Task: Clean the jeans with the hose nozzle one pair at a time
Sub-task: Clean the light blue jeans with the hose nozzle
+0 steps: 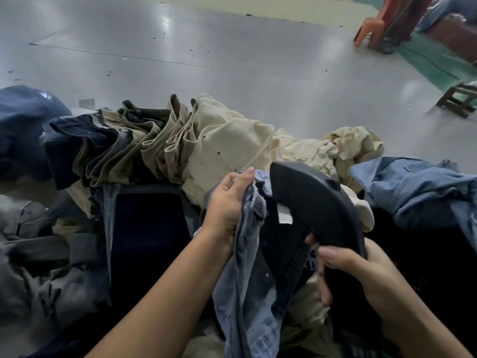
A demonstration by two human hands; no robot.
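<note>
1. A row of folded beige and dark denim trousers (144, 148) lies across the middle of the heap of clothes, leaning one on the next, with the grey floor (232, 60) behind it.
2. A crumpled cream cotton garment (335, 148) lies to the right of that row.
3. A light blue denim pair (413, 187) lies at the heap's right edge, in front of the cream garment.
4. A faded blue pair of jeans (247, 280) hangs in front of the row, pinched by the left hand (227, 205).
5. The right hand (361, 275), to its right, grips a black curved plastic nozzle (309, 202).
6. Orange plastic chairs (382, 24) stand at the floor's far right corner; a wooden stool (459, 99) is nearer, at the right edge.
</note>
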